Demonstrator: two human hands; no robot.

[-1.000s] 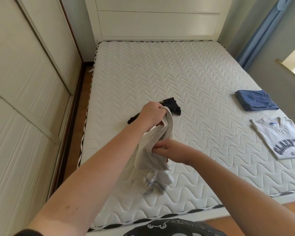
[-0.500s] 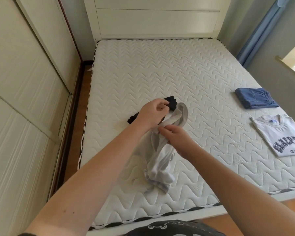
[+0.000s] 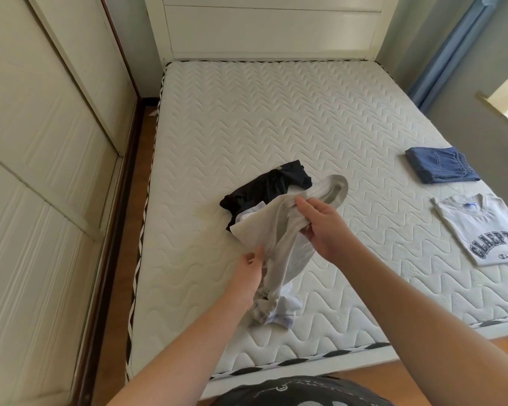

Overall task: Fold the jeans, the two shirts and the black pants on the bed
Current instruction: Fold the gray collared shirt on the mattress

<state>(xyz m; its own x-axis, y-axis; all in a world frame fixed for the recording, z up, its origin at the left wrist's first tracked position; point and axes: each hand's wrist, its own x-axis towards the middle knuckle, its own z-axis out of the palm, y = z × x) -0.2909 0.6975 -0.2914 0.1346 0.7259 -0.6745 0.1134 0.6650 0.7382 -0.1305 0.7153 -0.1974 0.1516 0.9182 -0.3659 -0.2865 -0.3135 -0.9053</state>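
Held bunched above the bed: grey shirt (long axis diagonal), right hand gripping its upper end by the black pants, left hand pinching lower, nearer the bed's foot.

Print shirt cut off by right edge, lettering incomplete. Grey shirt covers near part of black pants. Left hand fingertips hidden behind the grey shirt. Small print under the lettering unreadable.
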